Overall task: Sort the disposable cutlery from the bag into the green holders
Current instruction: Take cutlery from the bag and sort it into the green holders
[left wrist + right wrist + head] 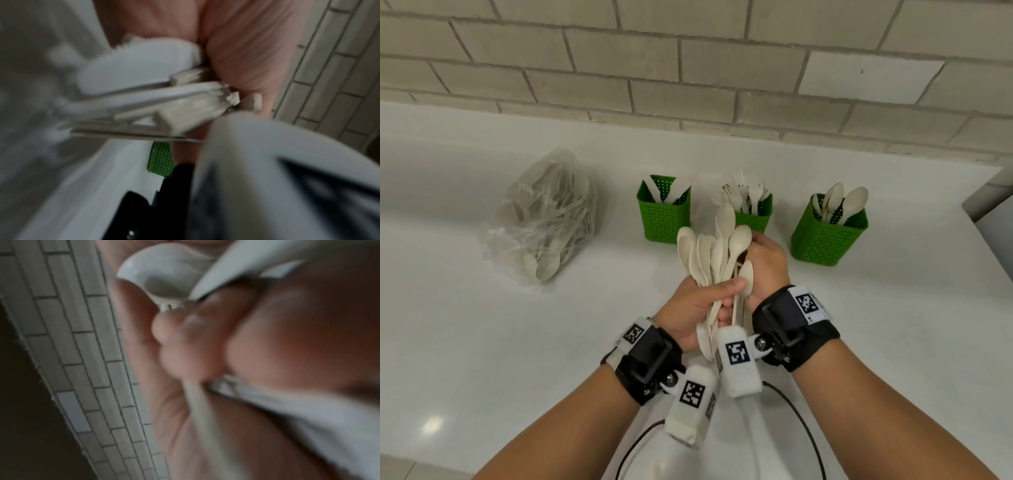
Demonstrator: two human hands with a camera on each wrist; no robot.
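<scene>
No readable writing anywhere, just black-and-white square code tags (738, 353) on the wrist straps and camera pods.

Three green holders lined up toward the far side of the white counter (482, 342), near the brick wall (688, 68). Left holder (663, 219) with a few flat pale pieces, knives probably, hard to call at this size. Middle holder (755, 212) full of forks, tines up, partly hidden behind the raised bundle. Right holder (825, 236) with spoons standing bowl-up. Clear plastic bag (544, 219) lying on its side, well left of the holders, with a jumble of pale cutlery inside.

Both hands together over the middle of the counter, just near of the holders. Left hand (695, 305) wrapped round the handles of a fat bundle of spoons (714, 253), thumb across the front. Right hand (765, 263) closed round the same bundle from the right side, fingers curled up by the bowls. Bowls fanned out and pointing away, handle ends sticking down between the wrists. Both wrist views blurry: handle ends against a palm in the left one, a spoon bowl against curled fingers in the right one.

Counter edge dropping off on the far right just past the right holder; open white surface on the near left, between bag and arms. Thin black cables (804, 425) trailing down near the forearms.
</scene>
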